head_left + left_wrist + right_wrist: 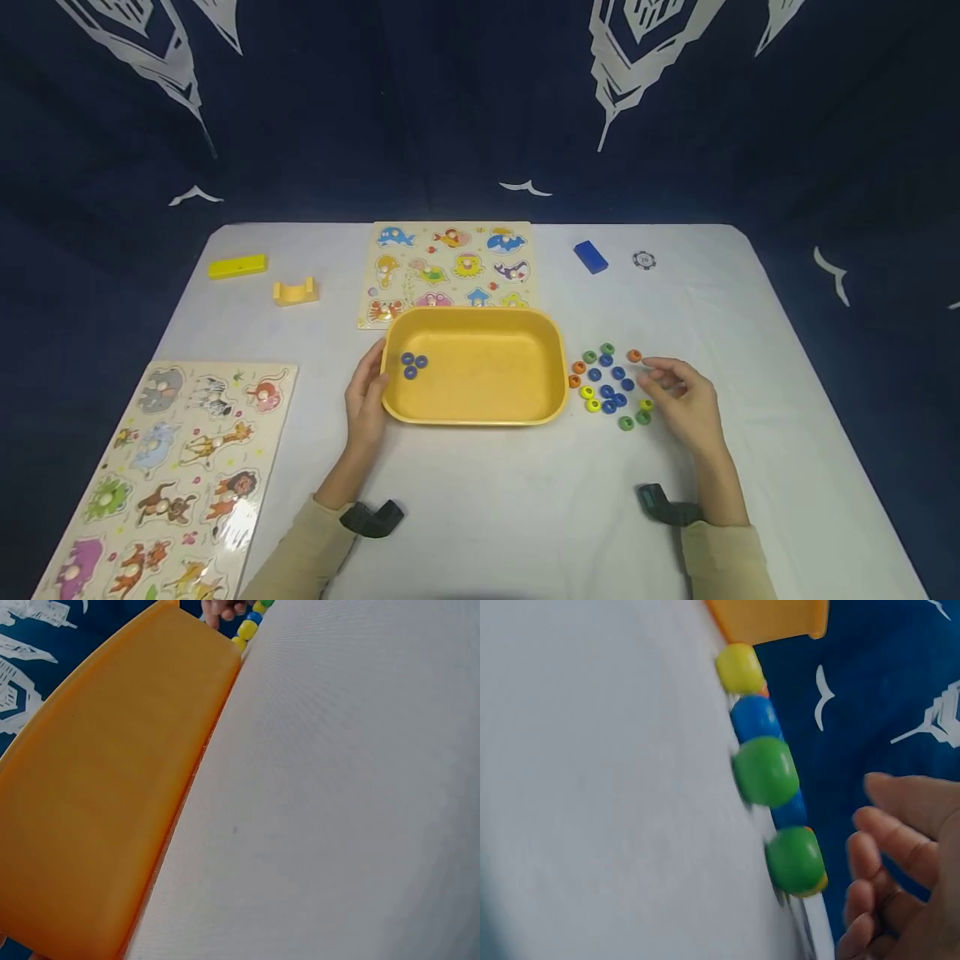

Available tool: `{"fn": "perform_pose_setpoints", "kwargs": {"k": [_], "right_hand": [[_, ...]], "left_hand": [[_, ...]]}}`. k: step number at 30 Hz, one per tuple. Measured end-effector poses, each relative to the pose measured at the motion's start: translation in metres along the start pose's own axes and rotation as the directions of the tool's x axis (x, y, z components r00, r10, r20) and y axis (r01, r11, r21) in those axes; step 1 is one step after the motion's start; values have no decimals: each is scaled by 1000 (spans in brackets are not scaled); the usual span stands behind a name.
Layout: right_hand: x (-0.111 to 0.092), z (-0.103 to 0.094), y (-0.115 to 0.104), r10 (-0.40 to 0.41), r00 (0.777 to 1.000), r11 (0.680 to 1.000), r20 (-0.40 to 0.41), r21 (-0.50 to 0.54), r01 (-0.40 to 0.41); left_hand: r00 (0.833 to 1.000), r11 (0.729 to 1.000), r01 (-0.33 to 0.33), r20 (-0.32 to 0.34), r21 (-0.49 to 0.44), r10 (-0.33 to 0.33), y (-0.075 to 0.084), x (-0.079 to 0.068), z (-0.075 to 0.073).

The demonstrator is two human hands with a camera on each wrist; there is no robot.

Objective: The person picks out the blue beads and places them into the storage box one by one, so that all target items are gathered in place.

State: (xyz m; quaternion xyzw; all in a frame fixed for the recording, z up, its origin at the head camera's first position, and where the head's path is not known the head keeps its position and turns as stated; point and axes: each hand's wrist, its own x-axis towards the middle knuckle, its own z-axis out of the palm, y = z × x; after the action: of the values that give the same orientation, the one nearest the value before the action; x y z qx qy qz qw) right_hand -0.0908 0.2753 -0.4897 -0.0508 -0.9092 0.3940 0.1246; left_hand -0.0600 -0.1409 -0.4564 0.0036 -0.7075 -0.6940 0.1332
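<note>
A yellow tray (474, 420) stands in the middle of the table with a few blue beads (410, 372) inside at its left end. My left hand (366, 407) holds the tray's left end, thumb by the rim; in the left wrist view the tray's side hides most of the fingers. Right of the tray lies a loose group of blue, green, yellow and orange beads (607, 391). Over this group's right edge is my right hand (681, 402), fingers loosely bent and nothing between them. Green beads (766, 772) show close beside those fingers in the right wrist view.
Behind the tray lies a sea-animal puzzle board (408, 279), partly covered by it. An animal puzzle board (176, 475) is at the left. Farther back are a yellow block (237, 267), a notched yellow block (296, 292), a blue block (591, 257) and a round chip (644, 260).
</note>
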Motion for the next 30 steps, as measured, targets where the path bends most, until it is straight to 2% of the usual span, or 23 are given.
{"fn": "perform_pose_setpoints", "kwargs": {"k": [4, 10, 17, 21, 23, 26, 28, 30], "right_hand": [[-5, -4, -16, 35, 996, 999, 86, -24, -33], [-5, 0, -18, 41, 988, 996, 148, -90, -28], [-4, 1, -18, 36, 985, 990, 168, -138, -13], [-3, 3, -15, 6, 993, 996, 114, -91, 4], [2, 10, -6, -53, 997, 998, 49, -42, 55], [15, 23, -2, -190, 982, 981, -24, 41, 191], [22, 28, -24, -275, 961, 955, -29, 105, 277], [24, 27, -65, -335, 942, 929, 30, 178, 324]], "left_hand": [[1000, 1000, 8, 5, -1, -8, 0, 0, 1], [1000, 1000, -3, 4, -2, 3, 0, 0, 0], [1000, 1000, -8, 6, -5, 8, -1, 0, 0], [1000, 1000, -13, 10, 0, 13, -1, -1, 0], [1000, 1000, -14, 9, 4, 14, -1, -1, 0], [1000, 1000, -19, 8, 3, 19, -1, -1, 0], [1000, 1000, -20, 5, 3, 20, -1, -1, 0], [1000, 1000, -20, 5, 1, 20, -1, 0, 0]]}}
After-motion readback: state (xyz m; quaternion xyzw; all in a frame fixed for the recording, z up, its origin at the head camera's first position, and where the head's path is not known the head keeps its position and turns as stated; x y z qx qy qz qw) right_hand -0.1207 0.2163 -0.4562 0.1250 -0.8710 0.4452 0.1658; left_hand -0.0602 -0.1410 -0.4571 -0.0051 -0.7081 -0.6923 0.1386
